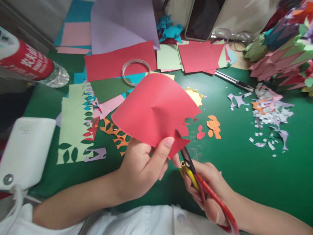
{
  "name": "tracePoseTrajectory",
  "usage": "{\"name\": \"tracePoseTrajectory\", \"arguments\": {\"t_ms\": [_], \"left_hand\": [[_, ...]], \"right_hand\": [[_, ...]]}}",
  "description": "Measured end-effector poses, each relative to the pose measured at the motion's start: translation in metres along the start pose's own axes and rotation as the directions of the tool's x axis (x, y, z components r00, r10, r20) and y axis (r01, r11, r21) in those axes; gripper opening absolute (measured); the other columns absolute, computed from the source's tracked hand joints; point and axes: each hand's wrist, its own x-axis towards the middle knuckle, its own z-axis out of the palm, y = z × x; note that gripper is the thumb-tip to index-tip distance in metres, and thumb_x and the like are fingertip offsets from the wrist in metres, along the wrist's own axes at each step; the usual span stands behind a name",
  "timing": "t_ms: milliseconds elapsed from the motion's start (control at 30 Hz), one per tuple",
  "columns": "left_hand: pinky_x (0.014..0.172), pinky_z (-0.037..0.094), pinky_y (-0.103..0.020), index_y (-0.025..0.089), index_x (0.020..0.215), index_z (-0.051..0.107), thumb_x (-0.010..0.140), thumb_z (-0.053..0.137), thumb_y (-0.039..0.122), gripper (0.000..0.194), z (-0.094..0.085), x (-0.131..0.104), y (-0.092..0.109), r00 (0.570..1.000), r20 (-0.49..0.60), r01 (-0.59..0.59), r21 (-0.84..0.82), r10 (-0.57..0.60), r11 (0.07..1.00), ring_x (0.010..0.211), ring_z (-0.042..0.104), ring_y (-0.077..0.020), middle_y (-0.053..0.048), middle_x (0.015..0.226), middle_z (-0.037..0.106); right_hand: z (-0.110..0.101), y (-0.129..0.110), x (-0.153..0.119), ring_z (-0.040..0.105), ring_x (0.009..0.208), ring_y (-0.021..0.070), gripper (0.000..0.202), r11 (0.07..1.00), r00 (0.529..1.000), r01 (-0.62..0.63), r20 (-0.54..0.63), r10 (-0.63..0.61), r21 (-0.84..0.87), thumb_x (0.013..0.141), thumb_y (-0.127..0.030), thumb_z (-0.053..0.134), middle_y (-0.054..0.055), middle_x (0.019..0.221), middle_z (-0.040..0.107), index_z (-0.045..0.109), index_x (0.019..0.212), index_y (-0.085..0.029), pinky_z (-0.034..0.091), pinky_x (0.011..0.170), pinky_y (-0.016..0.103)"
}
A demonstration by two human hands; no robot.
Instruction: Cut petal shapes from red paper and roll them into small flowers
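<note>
My left hand [146, 163] pinches a curved sheet of red paper [156, 104] by its lower edge, thumb on top. Leaf-shaped notches run along the sheet's right edge. My right hand [207, 192] grips scissors [210, 189] with red handles and a yellow part, their dark blades at the paper's lower right edge. Small red leaf pieces [200, 133] lie just right of the sheet, beside a little pile of orange leaf pieces [213, 126]. Left of the sheet is light green paper [75, 120] with leaf-shaped holes, next to orange cut-out scraps [107, 128].
On the green table [234, 182] are a tape roll [124, 70], coloured papers [198, 57], a pen [234, 81] and paper scraps [271, 111]. A bottle [34, 62] and white device [29, 147] are left; a phone [202, 19], glasses [227, 36] and folded paper shapes [286, 55] stand behind.
</note>
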Motion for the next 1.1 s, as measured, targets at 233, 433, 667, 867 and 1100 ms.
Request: {"name": "tracePoseTrajectory", "arguments": {"t_ms": [233, 433, 667, 867, 1100], "left_hand": [[0.037, 0.038, -0.021, 0.018, 0.061, 0.064, 0.098, 0.04, 0.039, 0.049, 0.002, -0.001, 0.0, 0.999, 0.014, 0.047, -0.034, -0.046, 0.998, 0.033, 0.047, -0.0087, -0.002, 0.048, 0.062], [0.037, 0.037, -0.02, 0.017, 0.06, 0.063, 0.099, 0.039, 0.038, 0.05, 0.002, -0.002, 0.0, 0.999, 0.001, 0.043, -0.029, -0.043, 0.999, 0.033, 0.046, -0.0075, -0.003, 0.049, 0.063], [0.038, 0.037, -0.018, 0.018, 0.059, 0.064, 0.099, 0.038, 0.039, 0.051, 0.002, -0.003, 0.0, 0.997, 0.008, 0.075, -0.027, -0.074, 0.997, 0.034, 0.045, -0.0066, 0.0, 0.046, 0.058], [0.039, 0.038, -0.017, 0.019, 0.059, 0.065, 0.098, 0.039, 0.042, 0.052, 0.003, -0.004, -0.001, 0.996, 0.03, 0.081, -0.058, -0.079, 0.995, 0.034, 0.046, -0.0062, 0.001, 0.044, 0.057], [0.039, 0.039, -0.016, 0.019, 0.06, 0.065, 0.098, 0.039, 0.043, 0.052, 0.004, -0.004, -0.003, 0.993, 0.08, 0.099, -0.128, -0.089, 0.987, 0.034, 0.047, -0.0057, 0.001, 0.043, 0.057]], "right_hand": [[0.003, -0.004, 0.003, 0.018, 0.045, 0.0047, 0.066, 0.997, 0.998, 0.061, -0.013, -0.061, 0.049, 0.07, -0.085, 0.051, -0.009, 0.052, 0.033, 0.041, 0.076, -0.02, 0.016, 0.037, 0.02], [0.007, -0.002, 0.005, 0.022, 0.045, 0.0048, 0.064, 0.992, 0.993, 0.088, -0.088, -0.08, 0.088, 0.067, -0.081, 0.06, -0.008, 0.052, 0.036, 0.045, 0.072, -0.019, 0.019, 0.037, 0.02], [0.012, -0.003, 0.006, 0.019, 0.043, 0.0038, 0.062, 0.984, 0.989, 0.096, -0.128, -0.076, 0.153, 0.068, -0.077, 0.063, -0.008, 0.049, 0.032, 0.041, 0.065, -0.019, 0.015, 0.036, 0.02], [0.012, 0.005, 0.001, 0.021, 0.045, 0.0048, 0.06, 0.988, 0.992, 0.094, -0.092, -0.083, 0.12, 0.073, -0.079, 0.056, -0.007, 0.053, 0.035, 0.044, 0.074, -0.02, 0.018, 0.037, 0.02], [0.013, 0.002, 0.001, 0.018, 0.044, 0.0046, 0.062, 0.993, 0.997, 0.076, -0.041, -0.072, 0.091, 0.075, -0.082, 0.048, -0.009, 0.054, 0.032, 0.04, 0.081, -0.021, 0.021, 0.037, 0.019]]}}
